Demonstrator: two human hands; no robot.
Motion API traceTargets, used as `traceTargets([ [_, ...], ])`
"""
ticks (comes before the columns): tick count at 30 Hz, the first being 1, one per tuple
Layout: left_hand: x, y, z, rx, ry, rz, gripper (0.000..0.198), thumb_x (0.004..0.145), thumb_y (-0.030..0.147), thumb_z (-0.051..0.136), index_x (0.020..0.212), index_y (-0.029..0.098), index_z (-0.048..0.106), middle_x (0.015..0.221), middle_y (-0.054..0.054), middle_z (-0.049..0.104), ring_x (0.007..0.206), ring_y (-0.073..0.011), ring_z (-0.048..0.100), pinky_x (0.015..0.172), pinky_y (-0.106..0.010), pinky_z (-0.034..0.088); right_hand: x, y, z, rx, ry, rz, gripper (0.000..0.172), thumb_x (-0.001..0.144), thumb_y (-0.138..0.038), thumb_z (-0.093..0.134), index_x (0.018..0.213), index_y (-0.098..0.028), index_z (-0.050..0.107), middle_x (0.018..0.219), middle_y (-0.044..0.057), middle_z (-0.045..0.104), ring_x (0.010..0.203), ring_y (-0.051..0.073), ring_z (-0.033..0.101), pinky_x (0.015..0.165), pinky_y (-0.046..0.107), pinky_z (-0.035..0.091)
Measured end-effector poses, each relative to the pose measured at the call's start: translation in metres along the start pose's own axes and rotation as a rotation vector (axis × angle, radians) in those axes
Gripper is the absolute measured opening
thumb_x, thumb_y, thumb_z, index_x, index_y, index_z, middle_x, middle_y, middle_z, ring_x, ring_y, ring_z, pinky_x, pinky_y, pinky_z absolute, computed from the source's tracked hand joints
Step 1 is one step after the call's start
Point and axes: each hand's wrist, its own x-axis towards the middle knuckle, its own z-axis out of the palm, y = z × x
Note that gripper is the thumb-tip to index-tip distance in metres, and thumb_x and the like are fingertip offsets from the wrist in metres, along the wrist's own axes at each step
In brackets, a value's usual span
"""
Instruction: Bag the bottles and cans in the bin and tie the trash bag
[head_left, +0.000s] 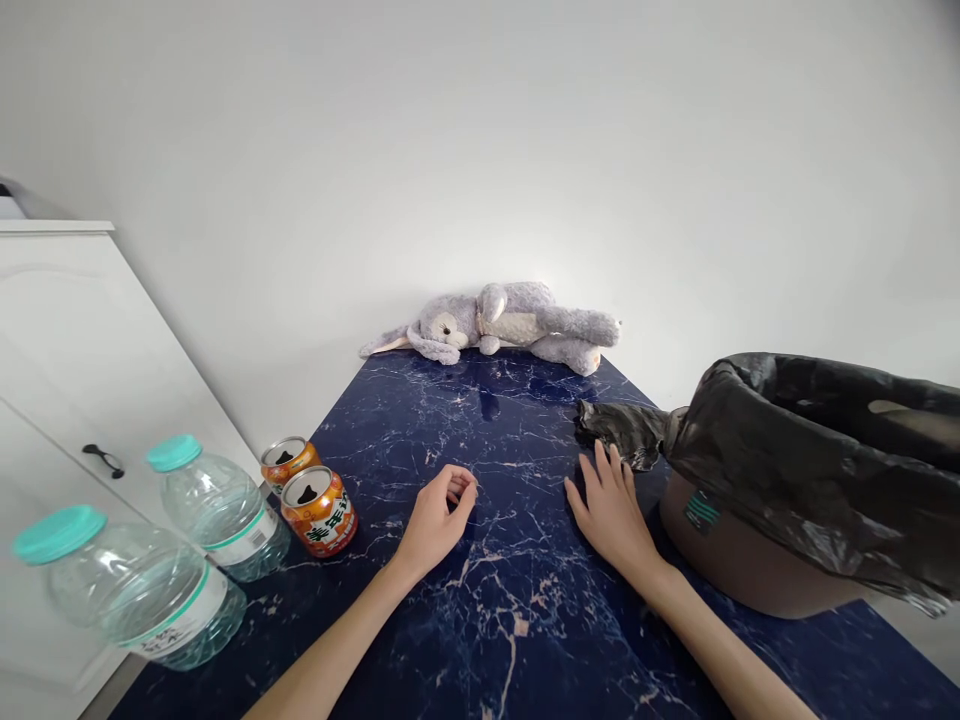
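My left hand [441, 515] rests on the blue marbled table [487, 430] with its fingers curled in, and no object shows in it. To its left stand two orange cans [322, 515], [289, 460], both with opened tops. My right hand [611, 505] lies palm down with fingers spread, holding nothing. Its fingertips are close to the tied end of a black bag [622, 430], which lines a brown bin [750, 560] at the right.
Two clear bottles with teal caps [165, 600], [225, 515] stand at the table's left edge. A plush rabbit [510, 322] lies on its side at the far edge by the wall. A white cabinet [97, 370] is at the left.
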Motion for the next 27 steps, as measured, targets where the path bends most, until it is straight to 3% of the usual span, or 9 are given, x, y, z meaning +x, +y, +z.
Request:
traceTargets([
  [5, -0.002, 0.005, -0.002, -0.025, -0.039, 0.011, 0.022, 0.104, 0.043, 0.055, 0.1, 0.024, 0.064, 0.084, -0.003, 0.074, 0.076, -0.0195, 0.07, 0.076, -0.033, 0.057, -0.065, 0.008, -0.008, 0.051, -0.044, -0.158, 0.073, 0.113, -0.059, 0.029, 0.17, -0.014, 0.039, 0.178, 0.011, 0.031, 0.165, 0.031, 0.029, 0.132, 0.052, 0.035],
  [11, -0.007, 0.008, 0.001, -0.06, -0.057, -0.001, 0.023, 0.102, 0.046, 0.057, 0.101, 0.024, 0.065, 0.078, -0.001, 0.073, 0.075, -0.0195, 0.07, 0.077, -0.033, 0.057, -0.114, 0.027, -0.016, 0.03, 0.087, -0.335, 0.068, 0.114, -0.054, 0.034, 0.175, -0.025, 0.025, 0.177, 0.004, 0.033, 0.162, 0.032, 0.035, 0.127, 0.059, 0.044],
  [21, -0.007, 0.006, 0.002, -0.118, -0.026, -0.054, 0.028, 0.101, 0.05, 0.059, 0.101, 0.023, 0.064, 0.078, -0.002, 0.072, 0.073, -0.0195, 0.069, 0.078, -0.034, 0.056, -0.12, 0.027, -0.013, 0.092, 0.067, -0.227, 0.07, 0.111, -0.064, 0.038, 0.172, -0.029, 0.036, 0.174, -0.001, 0.037, 0.159, 0.033, 0.041, 0.123, 0.058, 0.05],
  [27, -0.007, 0.006, 0.002, -0.183, -0.025, -0.115, 0.029, 0.1, 0.051, 0.06, 0.103, 0.022, 0.064, 0.079, -0.001, 0.07, 0.074, -0.0192, 0.067, 0.077, -0.034, 0.055, -0.119, 0.031, -0.014, 0.102, 0.068, -0.257, 0.067, 0.111, -0.062, 0.04, 0.17, -0.031, 0.038, 0.173, -0.001, 0.037, 0.156, 0.034, 0.044, 0.118, 0.058, 0.055],
])
